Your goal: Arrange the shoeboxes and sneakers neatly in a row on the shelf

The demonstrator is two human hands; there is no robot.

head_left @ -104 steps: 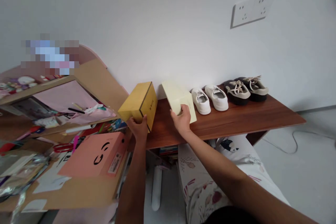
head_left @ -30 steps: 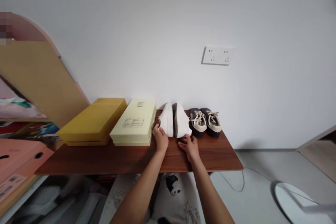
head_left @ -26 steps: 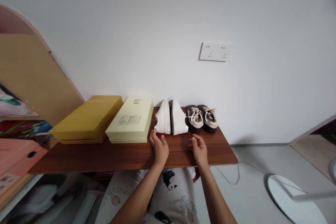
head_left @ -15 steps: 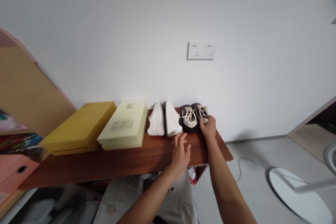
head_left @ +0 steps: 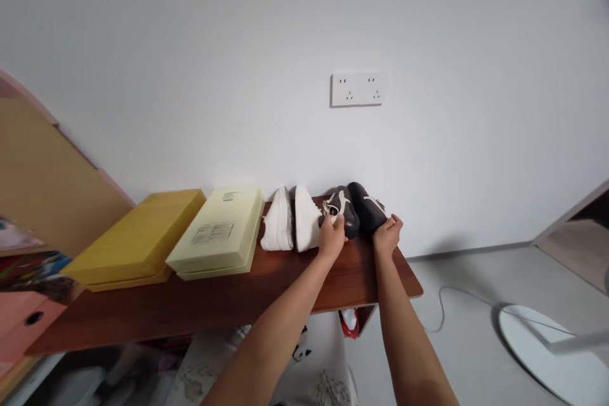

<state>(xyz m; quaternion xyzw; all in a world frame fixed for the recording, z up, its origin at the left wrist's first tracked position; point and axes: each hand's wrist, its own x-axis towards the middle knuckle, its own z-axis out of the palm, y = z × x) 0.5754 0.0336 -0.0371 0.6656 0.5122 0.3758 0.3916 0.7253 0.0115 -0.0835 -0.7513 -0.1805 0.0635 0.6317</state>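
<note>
Two dark sneakers with cream trim stand tilted onto their sides on the brown wooden shelf top (head_left: 280, 279), against the wall. My left hand (head_left: 332, 238) is closed around the heel of the left dark sneaker (head_left: 349, 206). At the heel of the right dark sneaker (head_left: 368, 206), my right hand (head_left: 387, 235) grips with thumb and fingers. The two inner sides of these shoes are turned away from each other, soles close together. Just left of them, a pair of white sneakers, one (head_left: 280, 222) and the other (head_left: 306, 219), also rests on edge.
A pale yellow shoebox (head_left: 223, 228) and a darker yellow box (head_left: 143, 235) lie left of the shoes. A wall socket (head_left: 359, 90) sits above. On the floor at right are a white round base (head_left: 542, 342) and a cable (head_left: 442, 311). A pink box (head_left: 28, 323) is at lower left.
The dark sneakers were upright with laces facing up; now both are tipped sideways. My left hand moved from open space onto the left one, while my right hand kept hold of the right one.
</note>
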